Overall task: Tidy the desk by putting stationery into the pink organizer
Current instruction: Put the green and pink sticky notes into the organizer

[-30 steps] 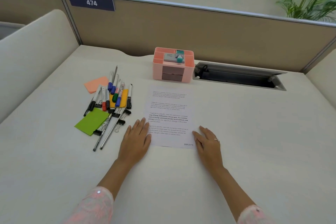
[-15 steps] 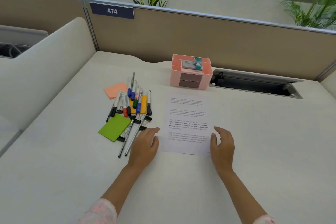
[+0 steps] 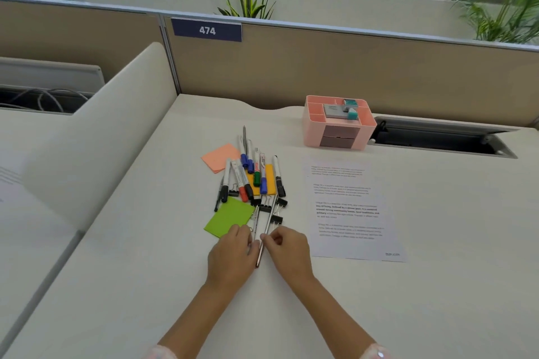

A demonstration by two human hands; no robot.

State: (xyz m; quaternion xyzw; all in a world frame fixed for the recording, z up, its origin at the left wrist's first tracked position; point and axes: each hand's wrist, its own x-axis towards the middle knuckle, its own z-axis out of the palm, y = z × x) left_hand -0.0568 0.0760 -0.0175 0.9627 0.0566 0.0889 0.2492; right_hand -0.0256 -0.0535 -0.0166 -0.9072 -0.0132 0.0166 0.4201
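Observation:
The pink organizer (image 3: 311, 128) stands at the back of the desk with a grey stapler (image 3: 334, 110) and a teal item in its top. Left of it lies a pile of markers (image 3: 254, 175), black binder clips (image 3: 276, 208) and sticky pads: salmon (image 3: 219, 156), green (image 3: 228, 220) and orange (image 3: 270, 181). Two silver pens (image 3: 267, 226) stick out of the pile's near end. My left hand (image 3: 233, 255) curls its fingers at the left silver pen. My right hand (image 3: 288, 252) pinches the right one between thumb and forefinger.
A printed sheet (image 3: 348, 208) lies to the right of the pile. An open cable tray (image 3: 440, 137) sits behind it. A beige partition (image 3: 320, 73) closes the back, and a curved white divider (image 3: 99, 143) bounds the desk on the left.
Both hands have left the edges of the printed sheet and moved left to the near ends of the two silver pens. The view has shifted with them.

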